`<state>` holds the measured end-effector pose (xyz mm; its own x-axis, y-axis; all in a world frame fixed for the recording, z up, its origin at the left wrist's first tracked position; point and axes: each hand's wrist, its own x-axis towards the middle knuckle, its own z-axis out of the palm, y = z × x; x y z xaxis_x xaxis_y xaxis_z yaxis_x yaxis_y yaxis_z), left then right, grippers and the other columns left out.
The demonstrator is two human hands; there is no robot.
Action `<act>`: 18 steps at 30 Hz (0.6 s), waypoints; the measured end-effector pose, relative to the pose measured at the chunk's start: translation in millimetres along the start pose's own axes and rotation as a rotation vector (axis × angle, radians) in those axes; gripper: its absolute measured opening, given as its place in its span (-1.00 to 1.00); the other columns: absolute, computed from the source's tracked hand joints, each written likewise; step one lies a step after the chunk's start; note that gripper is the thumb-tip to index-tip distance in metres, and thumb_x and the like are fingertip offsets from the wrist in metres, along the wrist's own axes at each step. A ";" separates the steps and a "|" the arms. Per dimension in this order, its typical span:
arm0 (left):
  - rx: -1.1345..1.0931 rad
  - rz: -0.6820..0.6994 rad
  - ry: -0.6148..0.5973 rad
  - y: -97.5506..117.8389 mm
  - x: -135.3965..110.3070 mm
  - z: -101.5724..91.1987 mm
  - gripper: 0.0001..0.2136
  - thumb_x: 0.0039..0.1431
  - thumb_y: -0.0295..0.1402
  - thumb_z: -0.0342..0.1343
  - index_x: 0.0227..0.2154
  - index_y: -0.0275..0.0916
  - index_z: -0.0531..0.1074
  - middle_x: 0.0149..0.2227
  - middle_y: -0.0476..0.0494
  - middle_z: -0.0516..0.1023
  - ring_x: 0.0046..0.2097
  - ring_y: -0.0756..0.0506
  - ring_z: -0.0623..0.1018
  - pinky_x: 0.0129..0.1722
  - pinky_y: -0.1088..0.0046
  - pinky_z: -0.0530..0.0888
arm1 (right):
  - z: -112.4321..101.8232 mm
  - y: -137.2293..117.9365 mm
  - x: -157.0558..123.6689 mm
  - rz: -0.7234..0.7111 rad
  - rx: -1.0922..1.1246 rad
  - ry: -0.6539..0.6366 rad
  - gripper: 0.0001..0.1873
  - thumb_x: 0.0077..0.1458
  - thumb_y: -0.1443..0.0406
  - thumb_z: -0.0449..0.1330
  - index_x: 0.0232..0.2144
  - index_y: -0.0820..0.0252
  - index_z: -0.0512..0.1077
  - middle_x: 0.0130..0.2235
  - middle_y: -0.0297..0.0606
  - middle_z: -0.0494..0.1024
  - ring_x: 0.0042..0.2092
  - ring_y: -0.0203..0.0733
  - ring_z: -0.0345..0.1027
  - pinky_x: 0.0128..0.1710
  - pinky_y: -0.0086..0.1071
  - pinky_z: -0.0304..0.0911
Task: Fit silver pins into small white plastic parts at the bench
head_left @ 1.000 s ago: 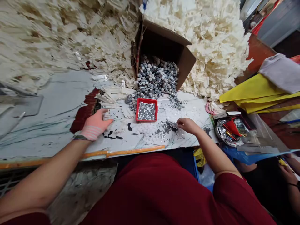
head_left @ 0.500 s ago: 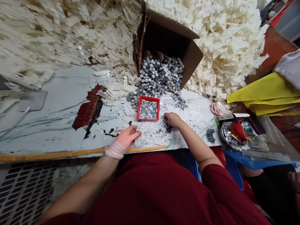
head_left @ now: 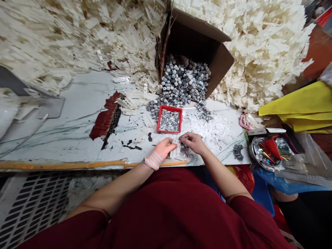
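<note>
My left hand (head_left: 162,152), in a pink-and-white striped covering, is closed on a white plastic piece (head_left: 175,151) near the table's front edge. Close beside it, my right hand (head_left: 193,142) has its fingers pinched together at the top of that piece; whatever sits between the fingertips is too small to make out. Under the right hand lies a scatter of small dark and silvery metal bits (head_left: 185,150). Just beyond both hands stands a red tray (head_left: 158,121) filled with thin silver pins (head_left: 169,121).
Behind the tray, a cardboard box (head_left: 220,69) on its side spills grey-and-white cylindrical parts (head_left: 181,81). Heaps of cream plastic pieces (head_left: 77,38) cover the back. Small white pieces (head_left: 210,129) lie right of the tray. A metal bowl (head_left: 252,155) stands at right, near another person's leg (head_left: 306,214).
My left hand has moved right with the white plastic piece, and my right hand has come to meet it at its top. The whole view has shifted slightly.
</note>
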<state>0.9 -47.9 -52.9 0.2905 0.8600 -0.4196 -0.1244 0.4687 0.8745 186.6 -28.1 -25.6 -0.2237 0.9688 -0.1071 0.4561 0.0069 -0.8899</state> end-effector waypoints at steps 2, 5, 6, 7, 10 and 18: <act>0.002 0.011 0.005 1.0 -1.0 0.2 -0.77 -0.08 -0.27 0.20 -0.38 -0.25 0.33 -0.63 0.13 0.24 -0.62 0.06 0.27 -0.65 0.57 0.14 | 12.6 -6.8 -5.2 -0.047 -0.027 0.020 -0.79 0.06 0.17 0.13 -0.40 0.21 0.41 -0.36 -0.29 0.52 -0.29 -0.27 0.36 -0.24 -0.38 0.23; 0.000 0.022 0.022 3.4 -3.1 -2.0 -0.78 -0.06 -0.28 0.18 -0.37 -0.25 0.32 -0.64 0.14 0.24 -0.63 0.06 0.28 -0.65 0.57 0.17 | 21.0 -12.8 -5.1 -0.016 0.006 0.033 -0.76 0.10 0.13 0.09 -0.40 0.20 0.37 -0.44 -0.34 0.44 -0.38 -0.30 0.29 -0.34 -0.41 0.19; 0.001 0.021 0.027 4.5 -4.2 -2.9 -0.79 -0.05 -0.28 0.18 -0.38 -0.25 0.31 -0.64 0.15 0.24 -0.63 0.06 0.27 -0.66 0.57 0.17 | 22.0 -14.0 -4.4 0.000 0.028 0.027 -0.74 0.11 0.11 0.07 -0.40 0.19 0.36 -0.45 -0.36 0.42 -0.41 -0.30 0.27 -0.37 -0.42 0.18; -0.001 0.020 0.029 5.9 -5.6 -3.6 -0.79 -0.06 -0.29 0.18 -0.38 -0.24 0.31 -0.64 0.15 0.24 -0.64 0.07 0.27 -0.66 0.57 0.17 | 23.0 -15.1 -4.0 0.006 0.028 0.031 -0.74 0.12 0.11 0.06 -0.39 0.19 0.34 -0.46 -0.36 0.41 -0.41 -0.30 0.26 -0.37 -0.42 0.18; -0.026 -0.001 0.035 10.9 -12.3 -4.4 -0.78 -0.09 -0.29 0.20 -0.42 -0.25 0.30 -0.65 0.15 0.25 -0.63 0.07 0.28 -0.65 0.58 0.17 | 28.8 -17.4 -5.9 -0.046 -0.113 0.074 -0.80 0.13 0.17 0.06 -0.38 0.18 0.34 -0.39 -0.30 0.44 -0.33 -0.25 0.29 -0.27 -0.37 0.18; -0.037 -0.108 0.015 14.9 -34.7 -11.1 -0.70 -0.13 -0.23 0.26 -0.40 -0.25 0.29 -0.65 0.13 0.31 -0.60 0.05 0.34 -0.62 0.58 0.24 | 58.7 -14.4 -21.3 0.022 -0.087 0.120 -0.83 0.16 0.20 0.05 -0.38 0.16 0.32 -0.40 -0.34 0.42 -0.35 -0.28 0.27 -0.30 -0.41 0.17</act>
<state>-21.5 -68.5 -28.0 0.2895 0.8068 -0.5151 -0.1283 0.5659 0.8144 134.2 -63.4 -36.5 -0.1108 0.9915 -0.0681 0.5336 0.0015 -0.8457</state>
